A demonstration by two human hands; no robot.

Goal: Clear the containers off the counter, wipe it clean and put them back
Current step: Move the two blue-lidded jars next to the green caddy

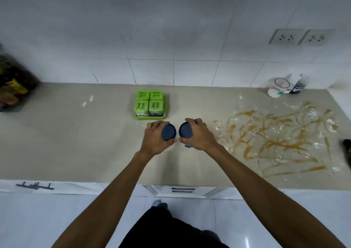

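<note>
Two jars with dark blue lids stand side by side at the middle of the beige counter (76, 143). My left hand (155, 139) grips the left jar (169, 132) from its left side. My right hand (197, 135) grips the right jar (185, 130) from its right side. Most of each jar's body is hidden by my hands. Just behind them sits a green tray (151, 117) holding several green-lidded boxes. A wide orange and white smear (281, 139) covers the counter's right part.
Two small labelled shakers (284, 86) stand at the back right corner under two wall sockets (302, 37). A dark bag of packets (13, 84) lies at the far left. A dark object (346, 147) pokes in at the right edge. A tiled wall backs the counter.
</note>
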